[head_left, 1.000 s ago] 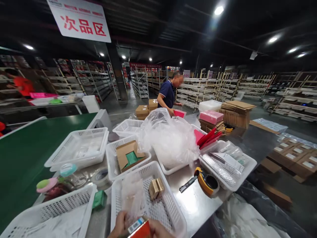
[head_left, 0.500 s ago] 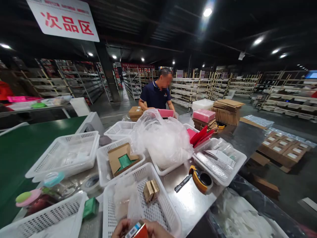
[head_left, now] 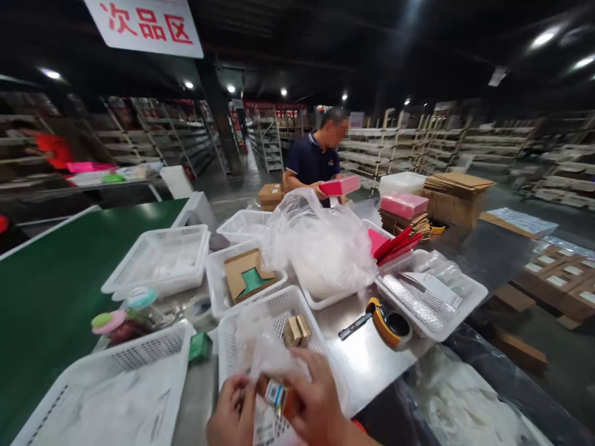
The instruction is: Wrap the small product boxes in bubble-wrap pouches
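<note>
Warehouse shelving fills the background; a steel table (head_left: 372, 378) spans the frame centre. At bottom centre, left hand (head_left: 232, 415) and right hand (head_left: 313, 402) both pinch a small labelled box (head_left: 276, 393) inside a clear bag (head_left: 260, 359), over a white basket (head_left: 320, 365). Lower right: tape dispenser (head_left: 388, 322). Upper centre: a person (head_left: 313, 162) holds a pink box (head_left: 340, 185)

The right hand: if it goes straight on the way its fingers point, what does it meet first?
Probably the left hand: the right hand points left across the small box both hold. Depth is unclear.
</note>
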The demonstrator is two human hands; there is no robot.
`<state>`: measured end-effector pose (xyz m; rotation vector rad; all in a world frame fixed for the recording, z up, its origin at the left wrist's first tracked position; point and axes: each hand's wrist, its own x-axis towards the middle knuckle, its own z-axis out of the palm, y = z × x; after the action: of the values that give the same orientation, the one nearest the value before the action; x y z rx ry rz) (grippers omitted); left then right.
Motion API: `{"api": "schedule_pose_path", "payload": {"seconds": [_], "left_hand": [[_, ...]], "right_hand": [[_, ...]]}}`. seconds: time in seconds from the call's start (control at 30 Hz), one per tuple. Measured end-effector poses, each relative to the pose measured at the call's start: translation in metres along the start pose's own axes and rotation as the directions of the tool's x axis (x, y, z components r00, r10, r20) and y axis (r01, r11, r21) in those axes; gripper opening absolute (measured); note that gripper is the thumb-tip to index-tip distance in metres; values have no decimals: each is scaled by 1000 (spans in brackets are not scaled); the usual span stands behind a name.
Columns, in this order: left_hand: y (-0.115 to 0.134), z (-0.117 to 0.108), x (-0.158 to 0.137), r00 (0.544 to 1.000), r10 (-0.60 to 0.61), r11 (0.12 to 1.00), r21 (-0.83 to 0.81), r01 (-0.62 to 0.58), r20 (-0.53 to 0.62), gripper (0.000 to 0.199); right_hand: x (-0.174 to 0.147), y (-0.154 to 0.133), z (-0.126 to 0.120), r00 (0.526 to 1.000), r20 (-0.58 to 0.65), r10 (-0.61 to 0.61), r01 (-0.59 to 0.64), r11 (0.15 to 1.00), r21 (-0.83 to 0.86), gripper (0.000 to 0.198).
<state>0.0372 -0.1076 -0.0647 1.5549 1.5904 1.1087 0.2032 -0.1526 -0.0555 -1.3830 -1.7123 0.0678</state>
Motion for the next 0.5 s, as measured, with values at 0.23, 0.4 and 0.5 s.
{"api": "schedule_pose_path", "payload": {"seconds": [0.23,0.4,0.5], "left_hand": [[33,1,7,994,101,995,-13,-101,50,37],[41,7,12,888,454,871,246,-425,-74,34],[36,11,7,764,633,715,283,-639,127,28]], "right_hand": [[14,16,-2,992,-31,-124,115,971,-210,27],[8,22,8,978,-38,-206,200,973,-114,20],[9,24,16,951,-62,304,-286,935,209,20]]}}
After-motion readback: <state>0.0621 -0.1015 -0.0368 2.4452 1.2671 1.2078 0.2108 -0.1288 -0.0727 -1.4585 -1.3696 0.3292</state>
